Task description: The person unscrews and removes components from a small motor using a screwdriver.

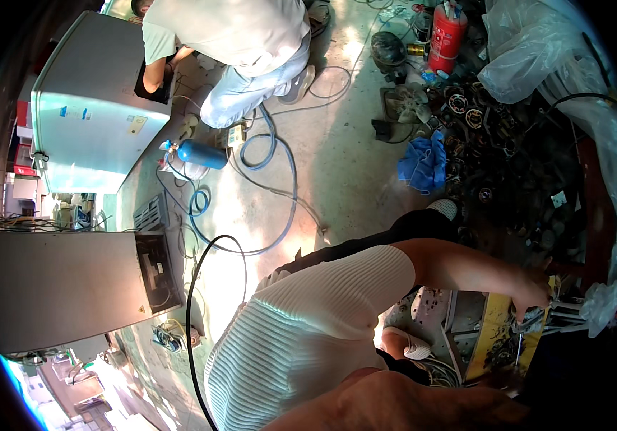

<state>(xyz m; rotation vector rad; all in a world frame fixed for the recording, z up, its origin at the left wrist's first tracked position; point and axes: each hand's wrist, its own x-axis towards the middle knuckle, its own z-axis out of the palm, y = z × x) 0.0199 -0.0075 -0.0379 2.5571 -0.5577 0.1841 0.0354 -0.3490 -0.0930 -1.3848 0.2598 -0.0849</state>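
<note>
My left hand (532,293) reaches across to the right, its fingers bent down at a greasy metal part (532,317) beside a yellow surface (488,334). Exactly what they grip is hidden. A thin, shiny metal rod (519,348) rises from the dark, oily parts lying on that yellow surface. Along the lower edge comes my right forearm (395,404); its hand (499,402) lies in shadow close to the yellow surface's lower end, with the fingers too dark to make out.
Many dark, greasy parts (495,136) are heaped at the right, near a blue cloth (423,164), a red fire extinguisher (447,39) and plastic sheeting (517,50). Another person (229,43) crouches by a grey cabinet (100,136). A blue gas cylinder (202,154) and hoses (295,179) lie across the floor.
</note>
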